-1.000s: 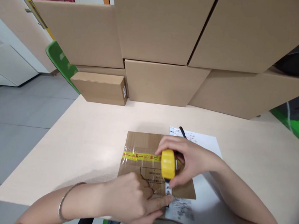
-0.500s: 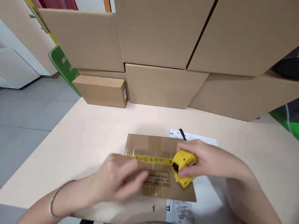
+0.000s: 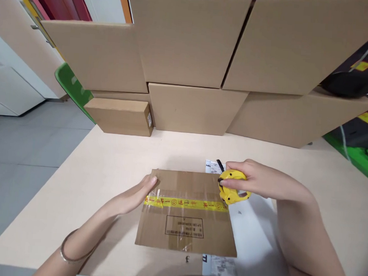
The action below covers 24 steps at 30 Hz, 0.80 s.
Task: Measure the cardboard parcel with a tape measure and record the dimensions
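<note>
A flat brown cardboard piece point(image 3: 187, 226) lies on the pale table point(image 3: 112, 171), with a yellow printed tape strip point(image 3: 185, 203) across its middle. My left hand point(image 3: 132, 197) lies open with its fingers flat on the cardboard's left edge. My right hand point(image 3: 256, 179) is closed on a yellow tape measure point(image 3: 232, 187), held at the cardboard's upper right corner. A white printed paper sheet point(image 3: 252, 239) lies under the cardboard's right side.
Large cardboard boxes point(image 3: 190, 41) are stacked along the table's far edge, with a small box point(image 3: 119, 116) at the left. A green chair back point(image 3: 71, 86) shows behind it. Grey floor lies to the left; green and black equipment point(image 3: 361, 125) sits at right.
My left hand moved from the cardboard's near edge to its left edge and flattened. My right hand carried the tape measure from the middle to the upper right corner.
</note>
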{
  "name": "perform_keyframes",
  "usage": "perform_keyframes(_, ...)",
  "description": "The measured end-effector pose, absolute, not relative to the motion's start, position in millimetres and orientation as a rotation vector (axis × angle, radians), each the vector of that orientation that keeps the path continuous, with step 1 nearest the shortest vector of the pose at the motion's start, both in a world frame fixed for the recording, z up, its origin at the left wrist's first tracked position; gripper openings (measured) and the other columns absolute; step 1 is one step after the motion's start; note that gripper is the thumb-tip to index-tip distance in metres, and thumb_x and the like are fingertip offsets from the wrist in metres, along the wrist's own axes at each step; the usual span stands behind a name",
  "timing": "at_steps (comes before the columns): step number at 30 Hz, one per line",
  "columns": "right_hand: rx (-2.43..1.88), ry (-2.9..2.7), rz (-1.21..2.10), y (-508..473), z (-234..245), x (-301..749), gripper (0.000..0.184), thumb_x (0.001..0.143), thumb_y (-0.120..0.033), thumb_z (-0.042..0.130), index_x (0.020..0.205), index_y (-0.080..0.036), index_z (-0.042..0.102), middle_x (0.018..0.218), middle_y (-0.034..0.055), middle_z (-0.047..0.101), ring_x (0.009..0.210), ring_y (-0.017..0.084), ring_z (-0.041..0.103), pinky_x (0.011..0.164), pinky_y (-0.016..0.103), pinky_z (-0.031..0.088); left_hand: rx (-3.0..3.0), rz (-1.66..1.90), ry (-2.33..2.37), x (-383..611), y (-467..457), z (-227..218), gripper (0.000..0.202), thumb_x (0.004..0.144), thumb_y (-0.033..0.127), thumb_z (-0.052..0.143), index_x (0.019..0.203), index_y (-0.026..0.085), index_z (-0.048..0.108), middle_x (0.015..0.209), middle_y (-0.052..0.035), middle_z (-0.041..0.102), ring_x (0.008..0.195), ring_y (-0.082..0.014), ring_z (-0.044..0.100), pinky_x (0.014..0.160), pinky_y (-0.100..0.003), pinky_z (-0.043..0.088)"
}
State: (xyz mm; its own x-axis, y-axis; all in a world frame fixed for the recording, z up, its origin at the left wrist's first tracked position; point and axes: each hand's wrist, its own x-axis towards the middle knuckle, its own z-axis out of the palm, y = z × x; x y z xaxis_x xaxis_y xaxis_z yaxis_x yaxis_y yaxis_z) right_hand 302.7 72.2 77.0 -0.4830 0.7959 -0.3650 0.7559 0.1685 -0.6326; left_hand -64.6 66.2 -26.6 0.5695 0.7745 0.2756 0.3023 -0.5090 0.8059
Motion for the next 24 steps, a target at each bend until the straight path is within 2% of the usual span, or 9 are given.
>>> perform_keyframes(3,-1.542,-2.314,1.220,59,89,304,0.039,0.091,-0.060,0.060,0.078,-0.023,0.057,0.067,-0.0029,0.058,0.058,0.014,0.053,0.053,0.025,0.039,1.854,0.820,0.842,-66,65,-32,0.047,0.108,0.033,0.037,0.154,0.027,0.045,0.144,-0.0090,0.064,0.130,-0.0231,0.063,0.090,-0.037,0.062)
perform_keyframes(5,-1.477,-2.283,1.244,50,97,307,0.036,0.091,-0.058,0.062,0.081,-0.023,0.060,0.067,-0.0024,0.060,0.059,0.014,0.054,0.053,0.025,0.041,1.709,0.850,0.861,-67,63,-26,0.050,0.107,0.036,0.038,0.157,0.028,0.039,0.153,-0.0105,0.056,0.135,-0.0273,0.059,0.093,-0.041,0.061)
perform_keyframes(7,-1.379,-2.197,1.278,43,102,311,0.036,0.085,-0.059,0.068,0.079,-0.023,0.062,0.067,-0.0014,0.061,0.058,0.015,0.055,0.052,0.026,0.042,1.644,0.873,0.862,-67,58,-17,0.053,0.104,0.048,0.044,0.153,0.027,0.044,0.154,-0.0128,0.052,0.134,-0.0323,0.058,0.097,-0.046,0.059)
perform_keyframes(10,-1.259,-1.901,1.376,38,104,318,0.041,0.072,-0.063,0.077,0.076,-0.025,0.062,0.066,0.0006,0.062,0.055,0.017,0.057,0.047,0.027,0.045,1.737,0.985,0.765,-64,48,-10,0.069,0.090,0.065,0.060,0.146,0.027,0.047,0.147,-0.0149,0.051,0.133,-0.0362,0.055,0.104,-0.051,0.054)
perform_keyframes(13,-1.196,-1.681,1.362,38,101,320,0.040,0.065,-0.058,0.086,0.080,-0.027,0.067,0.067,0.0013,0.065,0.054,0.018,0.060,0.047,0.028,0.047,1.922,1.182,0.633,-58,39,-23,0.082,0.080,0.065,0.071,0.147,0.028,0.041,0.142,-0.0153,0.046,0.137,-0.0380,0.046,0.110,-0.057,0.048)
perform_keyframes(16,-1.208,-1.637,1.254,40,100,305,0.041,0.061,-0.055,0.091,0.081,-0.026,0.070,0.071,0.0006,0.066,0.058,0.017,0.061,0.048,0.026,0.048,2.007,1.298,0.569,-56,37,-48,0.095,0.074,0.055,0.081,0.151,0.030,0.032,0.147,-0.0158,0.037,0.145,-0.0400,0.037,0.115,-0.063,0.042)
perform_keyframes(21,-1.293,-1.789,1.304,45,109,242,0.038,0.072,-0.048,0.087,0.093,-0.025,0.064,0.088,0.0008,0.071,0.077,0.020,0.067,0.065,0.029,0.054,1.949,1.283,0.562,-61,42,-74,0.126,0.066,0.056,0.088,0.159,0.035,0.006,0.159,-0.0192,0.031,0.150,-0.0419,0.035,0.119,-0.068,0.034)
perform_keyframes(24,-1.267,-2.017,1.331,50,114,203,0.037,0.081,-0.051,0.078,0.099,-0.025,0.058,0.090,0.0002,0.070,0.076,0.019,0.066,0.064,0.030,0.052,1.918,1.286,0.541,-62,42,-75,0.134,0.064,0.059,0.089,0.161,0.036,-0.001,0.160,-0.0214,0.032,0.150,-0.0444,0.034,0.118,-0.070,0.032)
